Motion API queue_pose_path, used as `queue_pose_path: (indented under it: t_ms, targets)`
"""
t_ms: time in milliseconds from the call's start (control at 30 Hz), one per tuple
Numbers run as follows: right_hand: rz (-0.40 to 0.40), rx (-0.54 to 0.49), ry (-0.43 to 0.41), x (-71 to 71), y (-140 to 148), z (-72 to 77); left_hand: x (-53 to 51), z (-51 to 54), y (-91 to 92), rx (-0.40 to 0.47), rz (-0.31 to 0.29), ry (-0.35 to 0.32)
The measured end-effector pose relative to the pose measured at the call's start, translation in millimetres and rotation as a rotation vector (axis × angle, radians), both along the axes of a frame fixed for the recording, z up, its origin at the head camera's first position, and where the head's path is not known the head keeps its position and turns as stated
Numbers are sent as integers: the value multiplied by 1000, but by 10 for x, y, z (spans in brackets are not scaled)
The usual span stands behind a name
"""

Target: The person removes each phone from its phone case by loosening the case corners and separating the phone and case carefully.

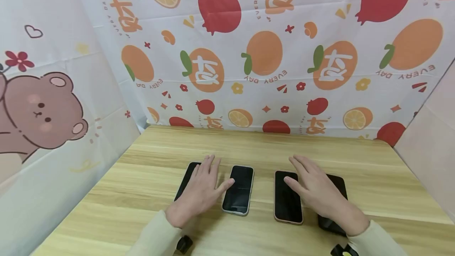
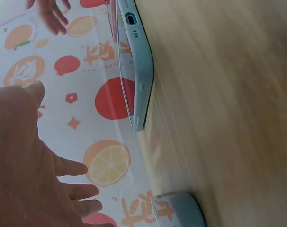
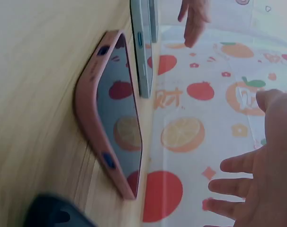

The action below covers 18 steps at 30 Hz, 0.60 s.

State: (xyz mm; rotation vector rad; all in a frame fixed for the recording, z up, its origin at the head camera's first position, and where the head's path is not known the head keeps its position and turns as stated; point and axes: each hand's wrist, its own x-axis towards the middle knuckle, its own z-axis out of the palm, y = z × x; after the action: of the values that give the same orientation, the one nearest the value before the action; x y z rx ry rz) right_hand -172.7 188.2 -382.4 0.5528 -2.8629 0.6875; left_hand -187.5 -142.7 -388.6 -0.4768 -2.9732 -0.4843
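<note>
Four phones lie flat in a row on the wooden table. Over the leftmost phone (image 1: 185, 177) hangs the left hand (image 1: 200, 189), fingers straight, thumb reaching over the white-edged phone (image 1: 239, 191). The right hand (image 1: 318, 189) spreads between the pink-cased phone (image 1: 288, 200) and the dark phone (image 1: 337, 185) at the far right, partly covering the latter. In the left wrist view the left hand (image 2: 34, 165) is raised above the table, holding nothing. The right wrist view shows the right hand (image 3: 262, 165) likewise raised beside the pink case (image 3: 89, 104).
The wooden table (image 1: 263, 149) ends at a fruit-print cloth (image 1: 249, 102) behind. A bear-print cloth (image 1: 46, 106) hangs at the left. Black objects sit by the left wrist (image 1: 184, 244) and the right wrist (image 1: 344, 250).
</note>
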Motion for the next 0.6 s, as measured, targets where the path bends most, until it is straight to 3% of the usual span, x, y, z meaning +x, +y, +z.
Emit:
queue_pose_path:
  t_ms: [100, 300, 600]
  targets:
    - [3, -27, -7, -10, -88, 2, 6, -11, -41, 13, 8, 19]
    - [36, -32, 12, -55, -290, 11, 7, -45, -98, 30, 21, 135]
    - [101, -59, -55, -65, -580, 8, 49, -80, -190, 67, 30, 165]
